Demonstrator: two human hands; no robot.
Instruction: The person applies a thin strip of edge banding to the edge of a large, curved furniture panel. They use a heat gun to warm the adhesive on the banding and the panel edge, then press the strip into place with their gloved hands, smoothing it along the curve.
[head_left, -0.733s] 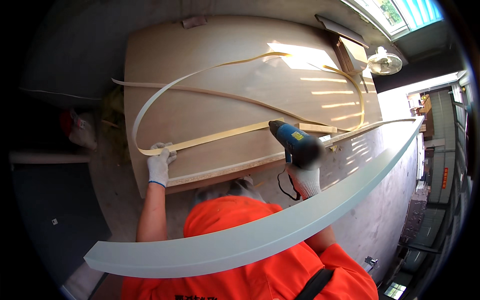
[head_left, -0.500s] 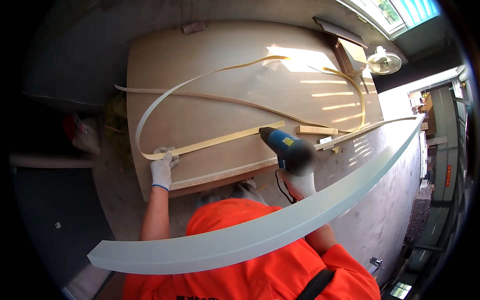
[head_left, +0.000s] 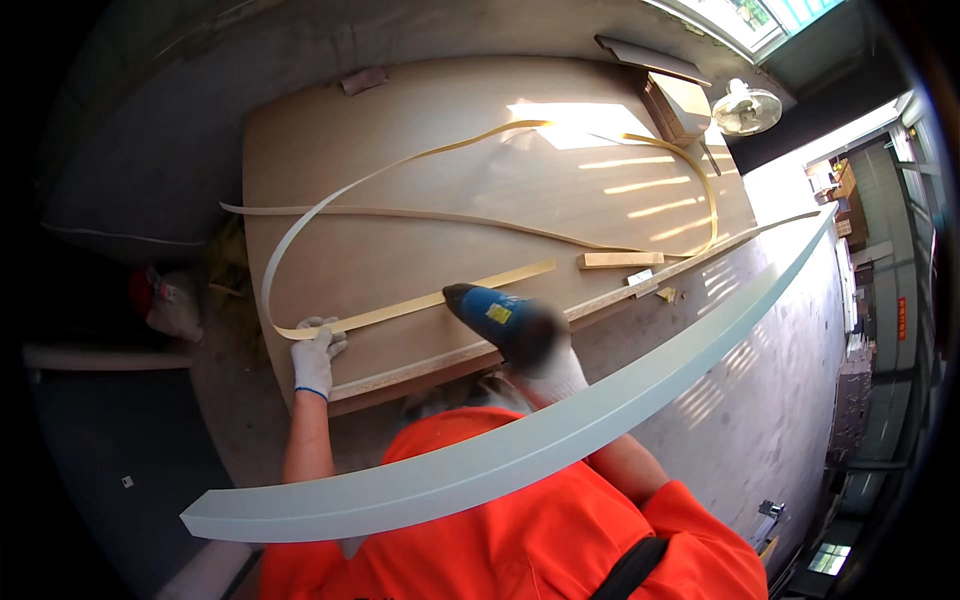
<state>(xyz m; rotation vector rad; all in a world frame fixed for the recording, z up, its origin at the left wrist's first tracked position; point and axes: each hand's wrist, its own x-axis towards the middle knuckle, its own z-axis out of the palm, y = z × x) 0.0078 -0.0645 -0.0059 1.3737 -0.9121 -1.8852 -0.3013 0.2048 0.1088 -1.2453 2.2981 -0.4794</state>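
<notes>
My gloved left hand [head_left: 314, 360] has its fingers closed on a long yellow-tan edging strip [head_left: 390, 310], near where the strip bends back in a loop. In my gloved right hand [head_left: 560, 383] is a blue heat gun [head_left: 495, 312], its dark nozzle at the straight run of the strip. The grip and trigger fingers are mostly hidden behind the gun's body. The rest of the strip loops across a large brown board [head_left: 400, 120], whose near edge is pale and rough. A small wooden block [head_left: 620, 260] rests on the board to the right of the gun.
A long pale grey-blue bar [head_left: 480, 460] crosses in front of my torso, from lower left to upper right. Stacked wood pieces [head_left: 680, 105] and a fan [head_left: 746, 108] stand at the far right. A small white piece [head_left: 640, 278] lies at the board's near edge.
My right hand has moved the heat gun left along the strip, closer to my left hand. The left hand keeps its hold. The whole view has shifted slightly.
</notes>
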